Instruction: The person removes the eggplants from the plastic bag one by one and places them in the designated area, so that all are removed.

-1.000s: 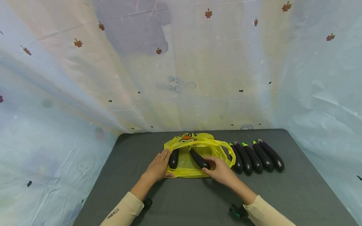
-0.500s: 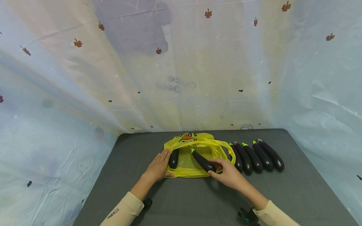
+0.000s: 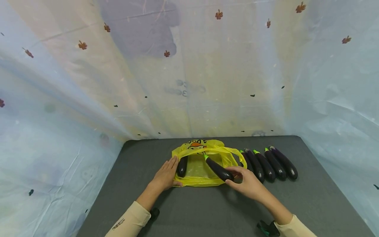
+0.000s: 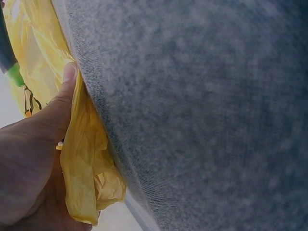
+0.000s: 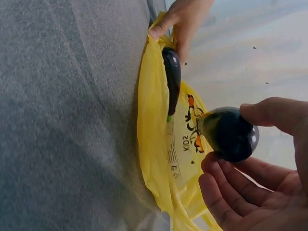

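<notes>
A yellow plastic bag (image 3: pixel 199 181) lies with its mouth open on the dark table. My left hand (image 3: pixel 164 174) spreads over its left end, fingers straight, the thumb (image 4: pixel 69 72) pressing the front rim. Just inside that end is an eggplant (image 3: pixel 182 166), also visible in the right wrist view (image 5: pixel 172 72). My right hand (image 3: pixel 245 182) grips a second eggplant (image 3: pixel 218 169) by its blunt end between thumb and fingers. Its green stem points up and left into the bag's mouth. In the right wrist view this eggplant (image 5: pixel 231 134) appears end-on.
Several eggplants (image 3: pixel 267 166) lie in a slanted row right of the bag, the nearest partly hidden by the bag's handle and my right hand. Behind the grey table (image 3: pixel 142 154) hangs a pale plastic sheet (image 3: pixel 207 82) with leaf prints.
My right hand has moved right and slightly toward me, carrying the eggplant along. The left hand and the bag have stayed in place.
</notes>
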